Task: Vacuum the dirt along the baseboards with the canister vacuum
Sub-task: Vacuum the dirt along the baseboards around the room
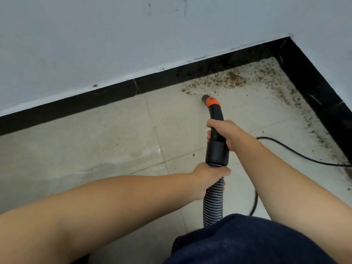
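A black vacuum handle (217, 149) with an orange collar (213, 102) curves down to an open nozzle end (205, 97) just above the floor tiles. My right hand (224, 133) grips the handle's upper part. My left hand (209, 176) grips the ribbed grey hose (213, 204) just below the handle's cuff. Brown dirt (226, 80) lies scattered beyond the nozzle, along the black baseboard (156, 83) and into the corner. More dirt (322, 138) runs along the right baseboard (312, 86). The canister is out of sight.
A black power cord (297, 155) snakes over the beige tiles at the right and loops back behind the hose. Pale blue walls (95, 35) meet in a corner at the upper right. My dark blue clothing (247, 241) fills the bottom edge.
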### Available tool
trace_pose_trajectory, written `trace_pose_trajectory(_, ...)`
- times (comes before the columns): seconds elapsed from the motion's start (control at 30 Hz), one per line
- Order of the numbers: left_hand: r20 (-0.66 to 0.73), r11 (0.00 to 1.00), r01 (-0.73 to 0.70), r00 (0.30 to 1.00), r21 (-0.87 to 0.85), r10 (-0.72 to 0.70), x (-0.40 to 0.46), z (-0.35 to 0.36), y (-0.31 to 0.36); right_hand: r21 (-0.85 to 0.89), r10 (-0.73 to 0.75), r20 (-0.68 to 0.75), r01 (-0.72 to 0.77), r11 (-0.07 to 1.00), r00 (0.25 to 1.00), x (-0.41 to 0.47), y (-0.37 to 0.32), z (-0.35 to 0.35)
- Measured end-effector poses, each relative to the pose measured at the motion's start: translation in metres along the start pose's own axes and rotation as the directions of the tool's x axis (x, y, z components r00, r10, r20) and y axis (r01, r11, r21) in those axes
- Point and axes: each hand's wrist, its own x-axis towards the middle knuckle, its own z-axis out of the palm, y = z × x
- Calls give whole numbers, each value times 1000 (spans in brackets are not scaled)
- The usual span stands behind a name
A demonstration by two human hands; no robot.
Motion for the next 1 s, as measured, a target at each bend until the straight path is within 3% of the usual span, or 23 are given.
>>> trace_pose_trajectory(0.33,12,1000,-12,1000,29,12,18,21,29,78,-19,-58,23,997,998,12,-23,-29)
trace_pose_trajectory(0.7,-113,998,-49,993,-44,44,15,-1,-5,-107,-10,81,19,994,997,9,-8,18)
trace_pose_trajectory(1.0,-11,998,-33,999,-44,33,37,9,32,-11,-18,-96,17,1000,995,28,-35,-12)
